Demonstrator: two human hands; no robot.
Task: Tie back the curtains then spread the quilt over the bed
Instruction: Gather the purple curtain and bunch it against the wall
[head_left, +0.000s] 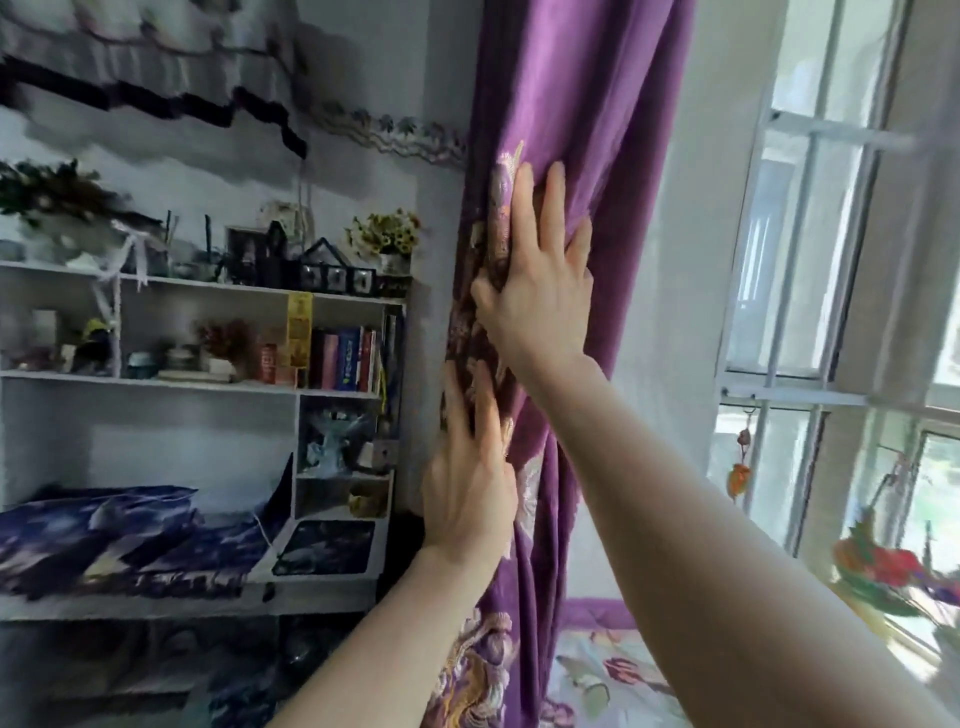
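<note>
A purple curtain (576, 104) with embroidered flowers hangs bunched in the middle of the view, beside the window. My right hand (540, 291) lies flat on the gathered folds with straight fingers pointing up. My left hand (470, 488) presses the curtain's left edge lower down, fingers straight and pointing up too. Below the curtain a floral quilt (608, 675) with a purple border lies on the bed, only partly in view.
A white shelf unit (208, 387) with books, flowers and ornaments stands at the left, with a dark blue folded cover (104, 540) on its lower ledge. A barred window (831, 260) fills the right. Colourful hanging ornaments (893, 571) sit by the sill.
</note>
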